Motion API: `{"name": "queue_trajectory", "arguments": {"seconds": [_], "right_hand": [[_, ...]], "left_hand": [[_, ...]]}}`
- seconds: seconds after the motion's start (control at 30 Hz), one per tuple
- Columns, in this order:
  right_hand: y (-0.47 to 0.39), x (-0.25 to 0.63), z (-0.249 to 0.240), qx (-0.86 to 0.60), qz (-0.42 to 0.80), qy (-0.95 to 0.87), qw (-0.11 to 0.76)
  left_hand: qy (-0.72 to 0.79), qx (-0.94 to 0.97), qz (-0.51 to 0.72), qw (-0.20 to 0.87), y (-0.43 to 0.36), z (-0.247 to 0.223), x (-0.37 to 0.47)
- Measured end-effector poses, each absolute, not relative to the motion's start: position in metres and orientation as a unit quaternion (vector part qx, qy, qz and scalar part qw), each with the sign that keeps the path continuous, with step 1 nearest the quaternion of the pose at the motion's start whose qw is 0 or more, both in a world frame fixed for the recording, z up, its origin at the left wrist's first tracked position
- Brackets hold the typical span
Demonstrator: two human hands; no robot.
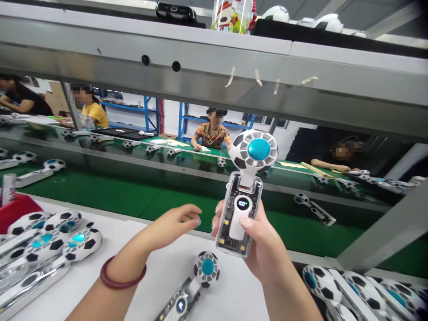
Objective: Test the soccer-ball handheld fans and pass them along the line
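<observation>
Upright in my right hand (257, 232) is a handheld fan (236, 214) with a clear body, a lit round display and a football-patterned head with a blue centre. The thumb presses on its white front strip and the fingers wrap round the back. My left hand (179, 220), with a dark red band at the wrist, hovers left of the fan without touching it, fingers apart and slightly curled. A second fan (206, 269), its display also lit, lies on the white work surface (147, 276) below and between my hands.
Several fans (82, 245) lie at the left beside a red bin (23, 207); several more (323, 283) are at the lower right. A green conveyor (133, 191) carries spaced fans. Overhead runs a metal shelf (200, 53). People sit across the line.
</observation>
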State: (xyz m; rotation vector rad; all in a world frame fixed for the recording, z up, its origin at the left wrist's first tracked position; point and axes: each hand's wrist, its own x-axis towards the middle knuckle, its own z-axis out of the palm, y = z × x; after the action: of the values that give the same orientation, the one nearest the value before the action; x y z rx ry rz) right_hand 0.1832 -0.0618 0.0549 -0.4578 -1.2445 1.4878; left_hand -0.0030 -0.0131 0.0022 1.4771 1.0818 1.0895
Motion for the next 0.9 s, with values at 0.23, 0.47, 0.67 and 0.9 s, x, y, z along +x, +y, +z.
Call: {"name": "queue_trajectory", "arguments": {"seconds": [0.23,0.47,0.67,0.9], "right_hand": [[-0.059,0.180,0.047,-0.245,0.667,-0.592,0.381],[-0.063,0.165,0.035,-0.250,0.673,-0.619,0.318],[-0.064,0.163,0.028,-0.267,0.653,-0.655,0.272],[-0.062,0.164,0.029,-0.286,0.640,-0.667,0.253]], "left_hand": [[0.248,0.542,0.623,0.507,-0.047,0.053,0.005],[0.256,0.471,0.686,0.492,-0.061,0.061,0.011],[0.273,0.482,0.671,0.492,-0.056,0.057,0.008],[0.292,0.473,0.687,0.468,-0.056,0.055,0.012]]}}
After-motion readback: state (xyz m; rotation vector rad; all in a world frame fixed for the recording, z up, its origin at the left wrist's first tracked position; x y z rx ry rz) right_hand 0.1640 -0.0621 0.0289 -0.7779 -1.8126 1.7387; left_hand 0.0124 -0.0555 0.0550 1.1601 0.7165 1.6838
